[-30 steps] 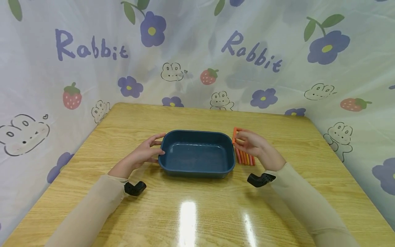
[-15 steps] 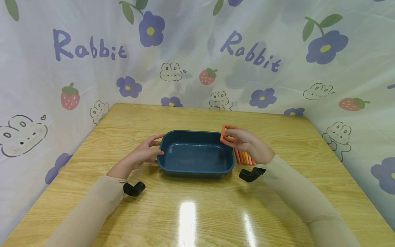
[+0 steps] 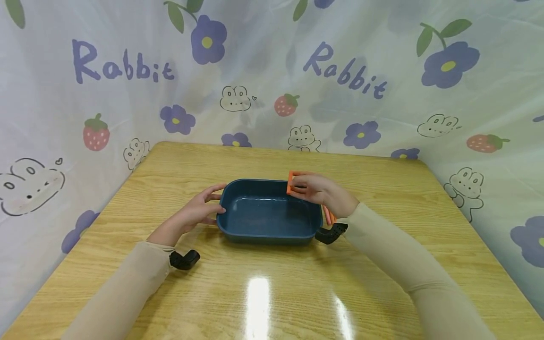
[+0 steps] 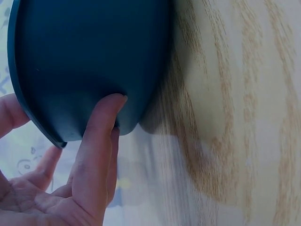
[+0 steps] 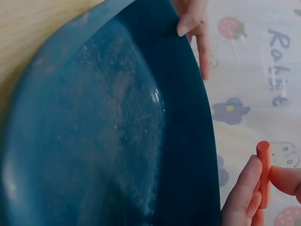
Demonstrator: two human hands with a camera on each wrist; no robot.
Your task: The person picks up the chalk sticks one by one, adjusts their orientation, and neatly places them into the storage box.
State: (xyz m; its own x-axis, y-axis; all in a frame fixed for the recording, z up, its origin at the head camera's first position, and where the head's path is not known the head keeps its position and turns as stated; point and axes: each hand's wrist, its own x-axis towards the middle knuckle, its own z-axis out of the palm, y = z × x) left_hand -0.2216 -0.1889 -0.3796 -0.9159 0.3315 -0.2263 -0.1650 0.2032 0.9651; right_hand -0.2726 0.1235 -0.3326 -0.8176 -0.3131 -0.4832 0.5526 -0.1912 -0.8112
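A dark blue rectangular basin [image 3: 272, 240] with rounded corners stands on the table, its visible inside bare. My left hand [image 3: 197, 212] grips its left end, thumb over the rim and fingers against the outer wall [image 4: 89, 61]. My right hand [image 3: 320, 191] pinches a short, round orange chalk stick [image 5: 264, 174] between thumb and fingertips. In the head view that hand overlaps the basin's back right rim, with the stick upright at its fingertips. Beside the basin's right end lie more sticks [image 3: 328, 216] in pink and orange, mostly hidden by the right wrist.
The table [image 3: 255, 302] is light wood. A white cloth [image 3: 263, 52] printed with rabbits, strawberries and purple flowers hangs behind it and at both sides. A black wrist device [image 3: 331, 233] on the right arm hangs close by the basin's front right corner.
My right hand has moved left with the orange chalk stick, from beside the basin to over its back right rim. Its wrist now covers most of the other sticks. The left hand has stayed put.
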